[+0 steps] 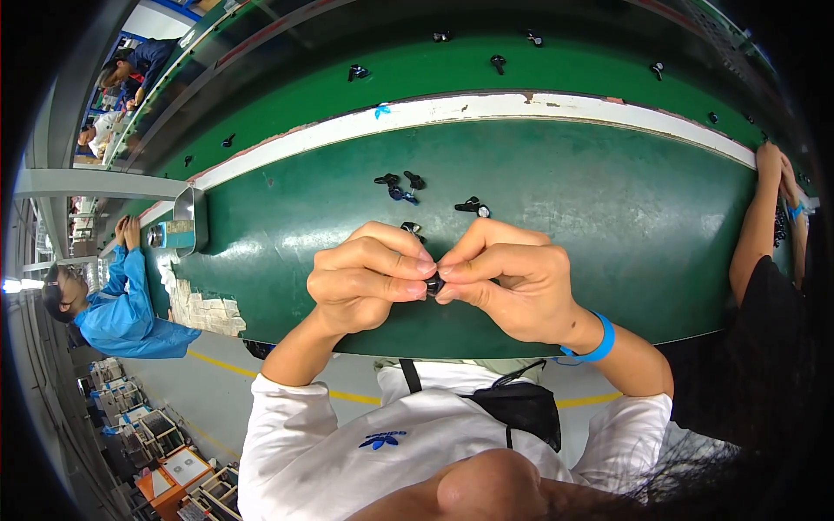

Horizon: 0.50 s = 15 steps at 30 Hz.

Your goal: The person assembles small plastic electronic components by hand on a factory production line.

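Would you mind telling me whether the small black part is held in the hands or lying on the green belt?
Held: the small black part is pinched between the fingertips of the left hand and right hand, above the green belt.

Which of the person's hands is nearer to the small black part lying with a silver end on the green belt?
Right. The right hand is just below the black part with the silver end; the left hand sits lower and further to its left.
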Each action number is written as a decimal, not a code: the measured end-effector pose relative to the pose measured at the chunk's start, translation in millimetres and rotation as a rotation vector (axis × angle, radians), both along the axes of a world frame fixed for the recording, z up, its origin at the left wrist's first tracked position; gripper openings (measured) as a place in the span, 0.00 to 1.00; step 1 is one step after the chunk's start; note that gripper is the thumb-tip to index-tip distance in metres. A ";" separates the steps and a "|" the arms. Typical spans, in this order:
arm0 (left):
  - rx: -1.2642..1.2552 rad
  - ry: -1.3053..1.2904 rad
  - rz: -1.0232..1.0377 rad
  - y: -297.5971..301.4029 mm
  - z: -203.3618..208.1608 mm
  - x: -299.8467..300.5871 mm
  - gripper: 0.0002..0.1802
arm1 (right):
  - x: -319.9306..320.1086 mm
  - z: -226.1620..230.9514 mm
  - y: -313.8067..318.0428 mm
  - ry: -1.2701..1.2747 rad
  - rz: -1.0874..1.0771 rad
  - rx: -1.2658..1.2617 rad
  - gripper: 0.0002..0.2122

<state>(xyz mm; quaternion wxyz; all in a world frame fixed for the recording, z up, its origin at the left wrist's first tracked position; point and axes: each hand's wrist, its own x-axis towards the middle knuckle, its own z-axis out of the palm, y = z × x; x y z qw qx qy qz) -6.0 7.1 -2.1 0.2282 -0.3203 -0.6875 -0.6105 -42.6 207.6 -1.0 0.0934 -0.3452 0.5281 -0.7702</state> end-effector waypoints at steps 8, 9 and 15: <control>0.122 -0.075 -0.017 5.4 -3.7 -1.2 0.10 | -4.3 2.6 -0.4 0.192 -0.087 0.018 0.06; 0.118 -0.062 -0.009 5.9 -4.4 -1.3 0.10 | -4.1 2.2 -0.6 0.207 -0.101 0.011 0.07; 0.087 -0.037 0.003 6.0 -2.2 -0.1 0.10 | -2.6 -0.2 -1.3 0.162 -0.093 -0.003 0.07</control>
